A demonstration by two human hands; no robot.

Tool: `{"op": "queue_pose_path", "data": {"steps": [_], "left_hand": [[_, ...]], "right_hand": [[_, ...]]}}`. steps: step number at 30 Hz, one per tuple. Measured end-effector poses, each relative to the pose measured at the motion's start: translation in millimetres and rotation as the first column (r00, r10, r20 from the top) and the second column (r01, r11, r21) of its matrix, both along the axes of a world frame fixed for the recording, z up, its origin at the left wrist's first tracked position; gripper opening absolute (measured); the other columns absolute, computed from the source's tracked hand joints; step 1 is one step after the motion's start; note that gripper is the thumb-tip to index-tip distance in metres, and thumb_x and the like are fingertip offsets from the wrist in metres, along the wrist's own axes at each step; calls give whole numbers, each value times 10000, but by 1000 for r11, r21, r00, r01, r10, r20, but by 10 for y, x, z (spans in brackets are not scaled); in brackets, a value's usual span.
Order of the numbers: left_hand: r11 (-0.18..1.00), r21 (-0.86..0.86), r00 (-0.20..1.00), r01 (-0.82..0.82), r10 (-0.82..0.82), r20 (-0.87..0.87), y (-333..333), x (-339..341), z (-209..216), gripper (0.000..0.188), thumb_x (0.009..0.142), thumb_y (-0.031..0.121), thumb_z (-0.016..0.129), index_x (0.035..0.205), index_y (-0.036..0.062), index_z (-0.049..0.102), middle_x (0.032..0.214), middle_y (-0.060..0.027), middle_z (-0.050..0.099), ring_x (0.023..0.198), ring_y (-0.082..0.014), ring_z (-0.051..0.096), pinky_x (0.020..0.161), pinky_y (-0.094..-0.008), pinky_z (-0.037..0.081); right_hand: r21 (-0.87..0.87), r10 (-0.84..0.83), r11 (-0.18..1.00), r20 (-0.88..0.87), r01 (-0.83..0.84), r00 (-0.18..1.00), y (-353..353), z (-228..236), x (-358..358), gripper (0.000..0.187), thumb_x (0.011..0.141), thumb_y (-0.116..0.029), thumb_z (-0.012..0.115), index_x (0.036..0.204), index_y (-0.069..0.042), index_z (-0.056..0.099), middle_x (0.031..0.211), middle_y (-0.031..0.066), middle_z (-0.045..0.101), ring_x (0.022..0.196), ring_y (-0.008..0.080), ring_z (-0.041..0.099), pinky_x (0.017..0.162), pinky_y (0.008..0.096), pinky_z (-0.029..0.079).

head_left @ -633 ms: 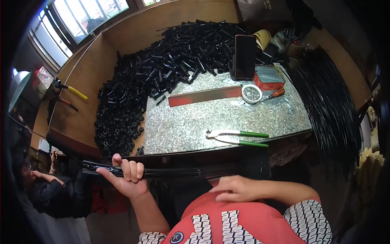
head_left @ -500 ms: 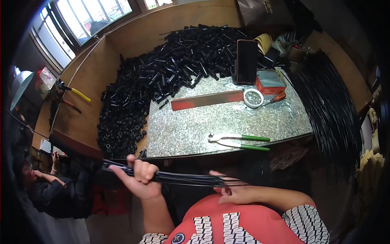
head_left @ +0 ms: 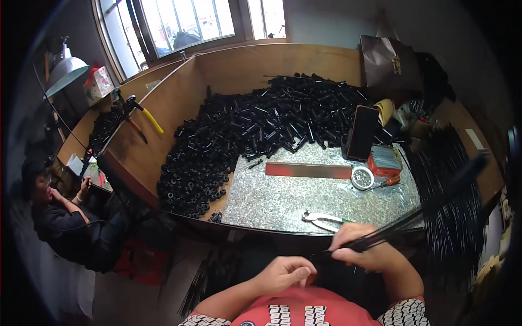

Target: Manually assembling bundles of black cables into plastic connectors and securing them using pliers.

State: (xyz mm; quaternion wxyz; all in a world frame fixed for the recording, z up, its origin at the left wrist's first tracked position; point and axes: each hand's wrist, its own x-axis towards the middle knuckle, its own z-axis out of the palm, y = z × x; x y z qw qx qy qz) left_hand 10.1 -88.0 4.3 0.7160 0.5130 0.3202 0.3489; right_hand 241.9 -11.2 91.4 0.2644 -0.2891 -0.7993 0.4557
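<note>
A bundle of thin black rods slants up to the right across the bench's front edge, its far end blurred. My right hand is closed around its near end, in front of the bench. Just left of that end, my left hand has its fingers curled inward over my lap; what they hold, if anything, is hidden. Beyond my right hand a pair of pincers lies on the speckled bench top; my hand covers most of its green handles.
Heaped black tubular parts and small ring-like pieces cover the back and left. A red-grey bar, white cup, phone and red box stand behind. Many rods hang at right. Another person sits left.
The rod bundle has swung from lying across both hands to slanting up rightward in my right hand. My left hand has come off its far-left end and moved right. The view has tilted up.
</note>
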Motion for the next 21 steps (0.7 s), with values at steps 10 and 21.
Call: {"op": "queue_pose_path", "data": {"steps": [10, 21], "left_hand": [[707, 443, 834, -551, 465, 296, 487, -192, 958, 651, 816, 203, 740, 1294, 34, 333, 1020, -77, 525, 883, -117, 539, 825, -258, 458], [828, 384, 912, -408, 351, 211, 560, -362, 1174, 73, 811, 7, 695, 832, -9, 627, 822, -64, 601, 784, -118, 572, 704, -233, 462]], "right_hand": [[-457, 291, 884, 363, -103, 885, -89, -1151, -637, 451, 821, -429, 683, 843, -2, 539, 643, 106, 614, 514, 200, 644, 471, 296, 537], [181, 318, 923, 143, -341, 937, 134, -671, -588, 422, 780, -375, 733, 940, -13, 585, 747, 80, 562, 732, 170, 597, 639, 340, 478]]}}
